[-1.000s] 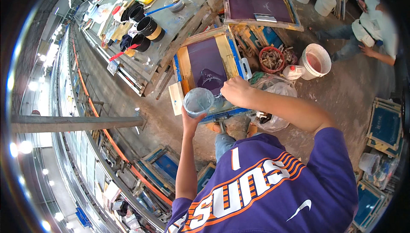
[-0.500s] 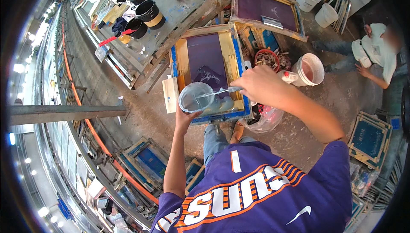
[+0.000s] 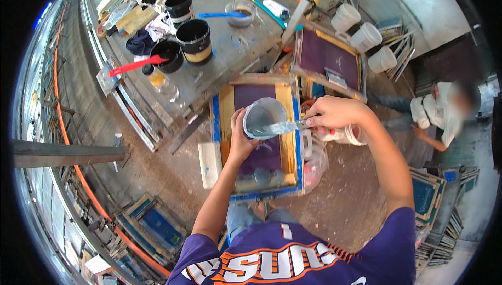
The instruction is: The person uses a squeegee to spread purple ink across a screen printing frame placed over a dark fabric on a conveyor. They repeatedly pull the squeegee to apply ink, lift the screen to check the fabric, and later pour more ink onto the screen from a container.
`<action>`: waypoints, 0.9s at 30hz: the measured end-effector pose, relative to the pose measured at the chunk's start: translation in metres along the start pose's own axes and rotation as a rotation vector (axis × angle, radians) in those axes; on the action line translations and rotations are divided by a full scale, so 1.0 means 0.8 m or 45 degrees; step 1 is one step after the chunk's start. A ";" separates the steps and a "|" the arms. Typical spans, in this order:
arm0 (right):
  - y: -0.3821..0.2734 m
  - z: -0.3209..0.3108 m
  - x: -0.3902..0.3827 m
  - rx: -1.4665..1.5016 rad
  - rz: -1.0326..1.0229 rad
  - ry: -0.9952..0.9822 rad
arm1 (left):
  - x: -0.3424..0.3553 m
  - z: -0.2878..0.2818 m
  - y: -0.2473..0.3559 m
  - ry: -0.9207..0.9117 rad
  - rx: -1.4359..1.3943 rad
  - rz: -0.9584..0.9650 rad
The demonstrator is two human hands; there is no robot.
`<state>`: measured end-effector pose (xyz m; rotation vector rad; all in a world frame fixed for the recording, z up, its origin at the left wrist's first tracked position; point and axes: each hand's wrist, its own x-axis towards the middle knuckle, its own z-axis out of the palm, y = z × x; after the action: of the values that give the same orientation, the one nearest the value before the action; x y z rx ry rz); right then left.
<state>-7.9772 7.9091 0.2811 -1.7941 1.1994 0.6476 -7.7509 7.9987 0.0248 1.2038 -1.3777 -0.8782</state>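
Observation:
My left hand (image 3: pixel 239 136) grips a translucent plastic tub (image 3: pixel 265 107) from its left side, tilted with its mouth toward me. Inside is some grey paste, which looks like ink. In my right hand (image 3: pixel 331 111) is a spatula (image 3: pixel 285 127), held by its handle. Its blade is smeared with the same paste and reaches into the tub's mouth. Beneath both hands lies a wooden screen-printing frame (image 3: pixel 298 159) edged with blue tape, with purple mesh (image 3: pixel 250 93). Greyish paste (image 3: pixel 262 174) sits at the frame's near end. The tub and my hands hide much of the mesh.
The table (image 3: pixel 219 78) beyond holds black tubs (image 3: pixel 194 38), a red spatula (image 3: pixel 129 67) and a blue spatula (image 3: pixel 222 15). A second screen frame (image 3: pixel 328 57) stands at the far right, near white buckets (image 3: pixel 366 36). A person (image 3: pixel 444 112) sits at the right.
The tub and spatula have moved away from the frame's near end, up over its middle. More of the paste at the near end shows. My view has shifted toward the table.

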 end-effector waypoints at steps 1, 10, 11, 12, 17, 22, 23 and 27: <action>0.005 -0.014 0.005 0.257 -0.052 0.072 | 0.025 0.006 -0.003 0.060 -0.007 0.002; -0.003 -0.117 0.138 1.406 -0.453 0.802 | 0.259 0.008 -0.018 0.520 0.445 -0.471; -0.014 -0.126 0.167 1.379 -0.527 0.859 | 0.263 0.004 -0.031 0.583 0.425 -0.393; -0.028 -0.139 0.189 1.358 -0.508 0.933 | 0.261 0.002 -0.053 0.651 0.408 -0.314; -0.027 -0.186 0.292 1.550 -0.554 1.294 | 0.135 -0.006 -0.058 0.529 -0.105 -0.183; 0.036 -0.220 0.379 1.679 -0.337 1.369 | -0.013 -0.062 0.017 0.339 -0.331 -0.524; 0.040 -0.221 0.388 1.681 -0.285 1.293 | -0.037 -0.075 0.019 0.306 -0.276 -0.515; 0.039 -0.220 0.414 1.602 -0.278 1.353 | -0.102 -0.139 0.033 0.259 -0.125 -0.539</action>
<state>-7.8790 7.5965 0.0964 -1.0051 1.4637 -1.1537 -7.6525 8.0958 0.0495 1.4914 -0.9198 -1.0676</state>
